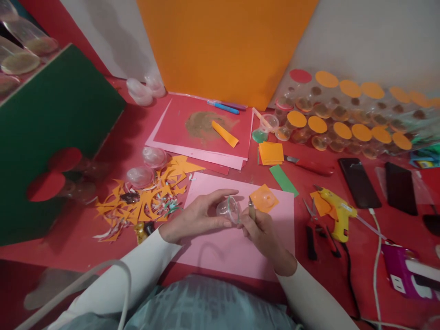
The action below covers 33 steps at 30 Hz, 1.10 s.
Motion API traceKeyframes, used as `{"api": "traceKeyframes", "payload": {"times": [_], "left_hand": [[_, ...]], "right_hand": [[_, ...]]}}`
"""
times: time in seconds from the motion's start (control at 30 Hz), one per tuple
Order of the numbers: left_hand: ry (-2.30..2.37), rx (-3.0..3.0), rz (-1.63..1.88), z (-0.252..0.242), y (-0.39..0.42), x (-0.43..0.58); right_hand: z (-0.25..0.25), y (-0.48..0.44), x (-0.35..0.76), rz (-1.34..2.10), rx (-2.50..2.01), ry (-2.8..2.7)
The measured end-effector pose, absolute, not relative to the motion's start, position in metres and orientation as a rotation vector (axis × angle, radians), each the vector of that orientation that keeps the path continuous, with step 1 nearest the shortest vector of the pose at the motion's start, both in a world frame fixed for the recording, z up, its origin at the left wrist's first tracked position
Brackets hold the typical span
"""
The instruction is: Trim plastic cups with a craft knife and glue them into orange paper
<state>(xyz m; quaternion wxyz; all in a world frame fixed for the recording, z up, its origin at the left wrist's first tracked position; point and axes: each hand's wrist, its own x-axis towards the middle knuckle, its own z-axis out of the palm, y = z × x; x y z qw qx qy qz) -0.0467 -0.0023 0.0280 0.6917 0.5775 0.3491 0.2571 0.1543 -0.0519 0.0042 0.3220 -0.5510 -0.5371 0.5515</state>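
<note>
Both forearms come in from the near edge, white sleeves, wrists angled inward; hands meet over the pink sheet (206,247).

Left hand (202,211): low over the sheet, reaching in from the left, back of hand up. Partly open in a C, one digit along the far side of the clear cup (225,211), another along the near side. Cup is on its side in that grip, greenish rim facing the right hand.

Right hand (259,227): mostly closed, knuckles up, fingers curled round a pen-like tool (252,211). Tool stands steeply between the fingers, dark metal end pointing away from the wearer. Fingertips sit right at the cup rim; looks like contact, can't confirm. Exact tool type unclear.

Just beyond the right hand, on the same sheet: orange square (256,196) with a clear plastic piece (268,199) on it. Green strip (283,180) lies across the sheet's far right corner.

Left of the sheet: heap of paper scraps (137,206), mostly orange, two clear cups (139,176) at its far side. Right of the sheet: pliers (312,233) with handles toward the wearer, yellow glue gun (338,213) beside them, two phones (360,183) farther out. Beyond the sheet: stack of orange squares (271,153), red-handled knife (309,165) next to it, and a red sheet (168,128) with a brown grainy patch and a folded orange strip (225,134).
</note>
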Motion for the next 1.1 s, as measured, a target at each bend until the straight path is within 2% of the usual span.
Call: {"api": "traceKeyframes", "payload": {"times": [0.17,0.67,0.93,1.1], "left_hand": [[0.818,1.372,0.568,0.0303,-0.002,-0.0465],[0.705,1.288,0.453,0.0277,-0.0011,-0.0456],[0.743,1.268,0.439,0.028,-0.0005,-0.0459],[0.841,1.284,0.49,0.0277,0.0004,-0.0454]], "right_hand": [[0.0071,-0.0505,0.1518,1.317,-1.484,-1.49],[0.0069,-0.0577,0.1493,1.535,-1.316,-1.582],[0.0095,-0.0544,0.1497,1.621,-1.36,-1.447],[0.0063,-0.0552,0.1535,1.46,-1.444,-1.472]]}}
